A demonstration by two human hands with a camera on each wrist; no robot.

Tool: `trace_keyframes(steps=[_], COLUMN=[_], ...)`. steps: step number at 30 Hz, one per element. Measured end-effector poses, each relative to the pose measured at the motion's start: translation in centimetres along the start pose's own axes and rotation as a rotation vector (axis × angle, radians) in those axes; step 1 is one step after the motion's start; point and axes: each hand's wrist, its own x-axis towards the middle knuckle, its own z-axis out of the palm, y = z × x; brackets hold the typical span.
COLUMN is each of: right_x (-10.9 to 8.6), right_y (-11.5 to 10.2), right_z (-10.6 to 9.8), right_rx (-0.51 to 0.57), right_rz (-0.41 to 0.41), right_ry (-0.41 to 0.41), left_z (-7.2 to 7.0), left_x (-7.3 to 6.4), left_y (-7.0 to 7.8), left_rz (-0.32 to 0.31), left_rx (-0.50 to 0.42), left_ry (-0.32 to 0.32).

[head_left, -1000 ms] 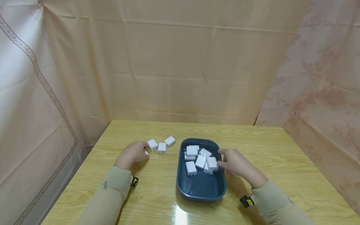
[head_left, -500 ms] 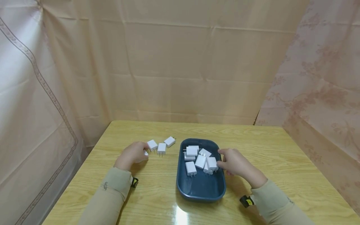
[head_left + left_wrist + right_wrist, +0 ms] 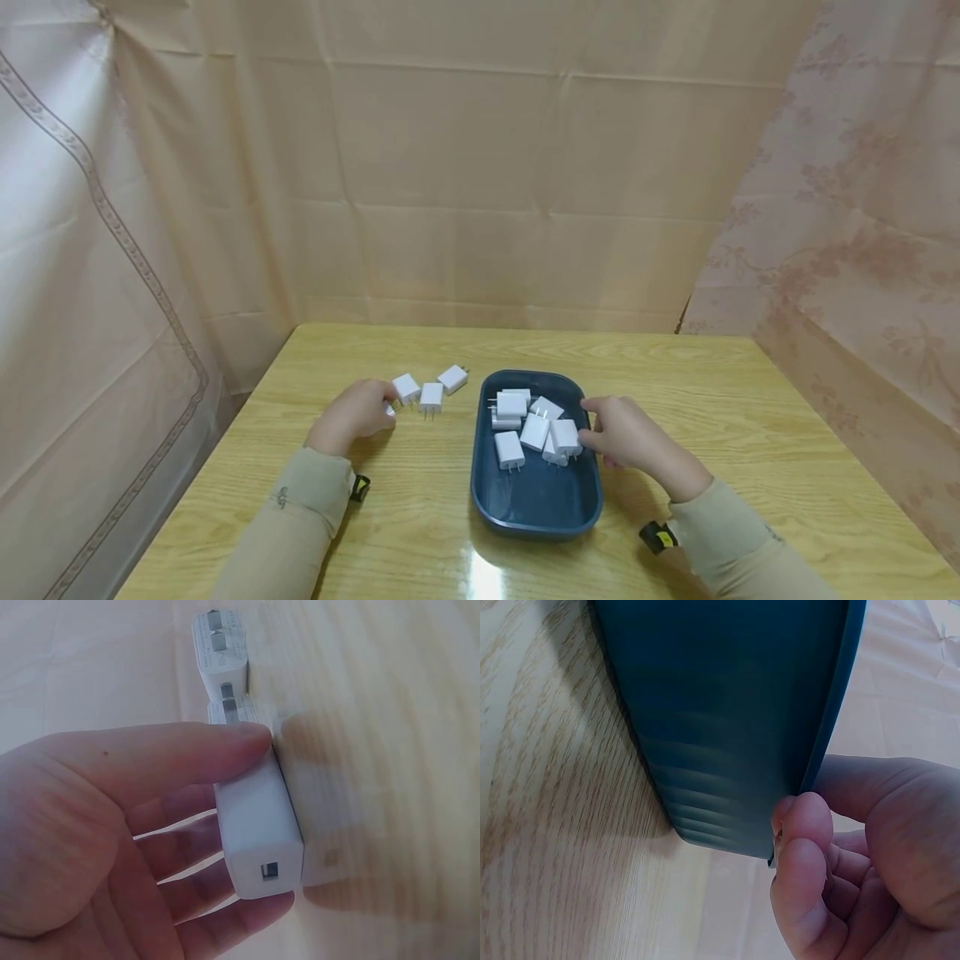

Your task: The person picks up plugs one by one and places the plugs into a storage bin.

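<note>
Between the thumb and fingers of my left hand (image 3: 352,417) is a white USB wall charger (image 3: 259,806), low against the tabletop. In the left wrist view its USB port faces the camera, and the thumb (image 3: 225,754) lies across its upper part. Just beyond it in the head view, three more white chargers (image 3: 431,395) lie loose on the table. My right hand (image 3: 626,433) pinches the right rim of a dark blue plastic bin (image 3: 534,504), thumb inside and fingers outside. Several white chargers (image 3: 511,450) lie jumbled in the bin, mostly toward its far half.
The wooden table (image 3: 420,517) has its far edge against a beige cloth backdrop (image 3: 450,183). Patterned cloth (image 3: 862,275) hangs at the right, and pale cloth (image 3: 90,333) at the left. Wrist cameras (image 3: 657,537) sit at both cuffs.
Both hands and the bin stay almost in place. Slightly less of the charger under the left hand shows than a second ago. The head view has shifted a little.
</note>
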Motion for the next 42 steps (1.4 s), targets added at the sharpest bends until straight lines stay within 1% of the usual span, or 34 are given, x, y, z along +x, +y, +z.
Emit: trace_keyframes(steps=[4, 9, 13, 16, 20, 23, 30, 36, 42], right_x=[0.0, 0.0, -0.1, -0.1, -0.1, -0.1, 0.1, 0.1, 0.1], right_y=[0.1, 0.1, 0.0, 0.0, 0.0, 0.0, 0.0, 0.1, 0.1], right_z=[0.0, -0.1, -0.1, -0.1, -0.2, -0.2, -0.1, -0.1, 0.0], right_rx=[0.001, 0.001, 0.006, 0.01, 0.009, 0.007, 0.012, 0.003, 0.005], right_rz=[-0.002, -0.004, -0.004, -0.011, -0.02, -0.02, -0.006, 0.0, 0.012], right_ry=[0.004, 0.001, -0.002, -0.001, 0.002, 0.004, 0.001, -0.001, -0.007], left_z=[-0.1, -0.4, -0.7, -0.9, -1.3, -1.7, -2.4, -2.9, -3.2], left_x=[0.0, -0.1, -0.3, -0.5, -0.4, -0.3, -0.4, -0.2, 0.2], left_y=[0.1, 0.3, 0.4, 0.6, 0.8, 1.1, 2.1, 3.1, 4.2], left_rz=[0.002, 0.021, 0.019, -0.003, 0.023, 0.06, 0.08, 0.091, 0.115], left_rx=[-0.004, -0.003, -0.016, -0.039, -0.027, -0.001, 0.006, -0.006, 0.044], left_ry=[-0.009, -0.01, -0.007, -0.006, 0.014, 0.024, 0.032, 0.03, 0.015])
